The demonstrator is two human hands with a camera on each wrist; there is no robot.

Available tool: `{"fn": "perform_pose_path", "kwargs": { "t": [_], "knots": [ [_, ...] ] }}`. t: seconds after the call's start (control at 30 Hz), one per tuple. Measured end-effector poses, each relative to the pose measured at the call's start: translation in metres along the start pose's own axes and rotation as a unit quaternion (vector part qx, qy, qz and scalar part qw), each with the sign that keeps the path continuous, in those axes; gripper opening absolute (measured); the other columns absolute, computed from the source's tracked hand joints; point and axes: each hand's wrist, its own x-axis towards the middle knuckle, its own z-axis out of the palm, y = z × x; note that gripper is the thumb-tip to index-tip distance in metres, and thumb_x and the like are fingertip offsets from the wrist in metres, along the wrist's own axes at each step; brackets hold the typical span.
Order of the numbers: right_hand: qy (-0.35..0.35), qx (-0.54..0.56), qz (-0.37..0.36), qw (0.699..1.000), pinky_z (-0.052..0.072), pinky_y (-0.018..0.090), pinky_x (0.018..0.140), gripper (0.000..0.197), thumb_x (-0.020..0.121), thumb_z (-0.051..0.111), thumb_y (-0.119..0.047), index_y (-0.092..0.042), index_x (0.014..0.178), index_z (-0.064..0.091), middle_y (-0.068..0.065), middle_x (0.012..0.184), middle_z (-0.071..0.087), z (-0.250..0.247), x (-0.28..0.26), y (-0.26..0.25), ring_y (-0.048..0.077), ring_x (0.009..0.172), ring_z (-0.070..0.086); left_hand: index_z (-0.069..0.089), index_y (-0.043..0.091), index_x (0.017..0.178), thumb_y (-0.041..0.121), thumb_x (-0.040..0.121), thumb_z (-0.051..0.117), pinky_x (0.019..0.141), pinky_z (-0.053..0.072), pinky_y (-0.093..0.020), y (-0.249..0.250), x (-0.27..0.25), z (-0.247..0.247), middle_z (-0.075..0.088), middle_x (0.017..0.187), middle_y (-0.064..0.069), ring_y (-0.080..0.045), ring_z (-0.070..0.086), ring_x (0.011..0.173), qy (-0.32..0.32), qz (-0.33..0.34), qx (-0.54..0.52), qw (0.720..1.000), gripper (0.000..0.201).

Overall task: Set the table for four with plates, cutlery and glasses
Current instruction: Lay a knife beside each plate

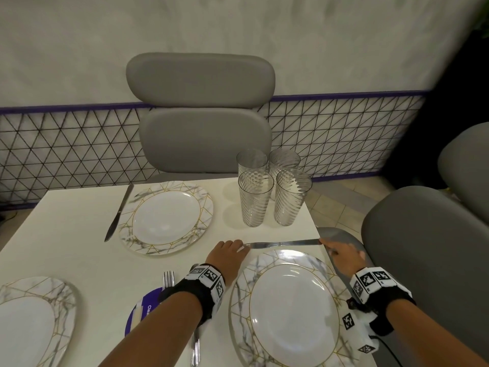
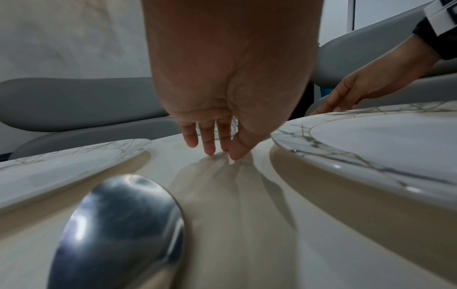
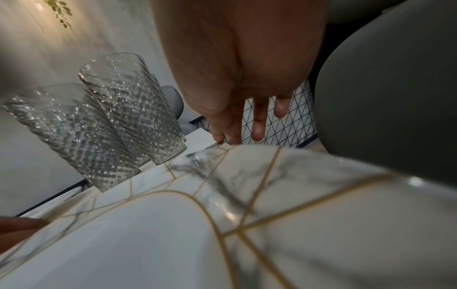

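Observation:
A table knife (image 1: pixel 283 244) lies crosswise on the white table (image 1: pixel 79 255), just beyond the near right plate (image 1: pixel 243 287). My left hand (image 1: pixel 241 247) touches the knife's left end with straight fingertips (image 2: pixel 210 150). At the table's right edge, my right hand (image 1: pixel 325 244) touches the knife's other end, fingers extended (image 3: pixel 258 133). Neither hand visibly grips it. Another plate (image 1: pixel 203 207) lies at the far place with a knife (image 1: pixel 117 215) on its left. A third plate (image 1: pixel 60 290) shows at the lower left. Several ribbed glasses (image 1: pixel 272 194) stand grouped at the far right.
A fork (image 1: pixel 168 278) and a spoon (image 2: pixel 118 234) lie under my left forearm, next to a round purple item (image 1: pixel 137 313). Grey chairs stand beyond the table (image 1: pixel 201 107) and at its right (image 1: pixel 423 260). The glasses (image 3: pixel 111 117) stand close to my right hand.

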Motion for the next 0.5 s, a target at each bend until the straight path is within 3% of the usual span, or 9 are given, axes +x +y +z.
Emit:
{"fn": "perform_pose_path", "kwargs": {
  "t": [0.37, 0.5],
  "knots": [
    [-0.002, -0.021, -0.007, 1.0, 0.025, 0.04, 0.106, 0.054, 0.095, 0.028, -0.007, -0.041, 0.135, 0.038, 0.002, 0.097, 0.054, -0.0009, -0.0043, -0.0045, 0.025, 0.117, 0.044, 0.019, 0.013, 0.148, 0.007, 0.092, 0.038, 0.111, 0.024, -0.034, -0.0003, -0.0029, 0.0024, 0.023, 0.151, -0.009, -0.027, 0.033, 0.132, 0.0, -0.003, -0.022, 1.0, 0.059],
    [-0.001, 0.0, -0.011, 1.0, 0.027, 0.044, 0.107, 0.05, 0.096, 0.028, -0.012, -0.042, 0.136, 0.038, 0.004, 0.115, 0.061, 0.0007, -0.003, -0.002, 0.028, 0.114, 0.05, 0.016, 0.016, 0.149, 0.003, 0.09, 0.043, 0.113, 0.023, -0.032, -0.0025, -0.0083, -0.0014, 0.016, 0.155, -0.009, -0.026, 0.028, 0.136, 0.003, 0.0, -0.05, 0.999, 0.066]
  ]
}}
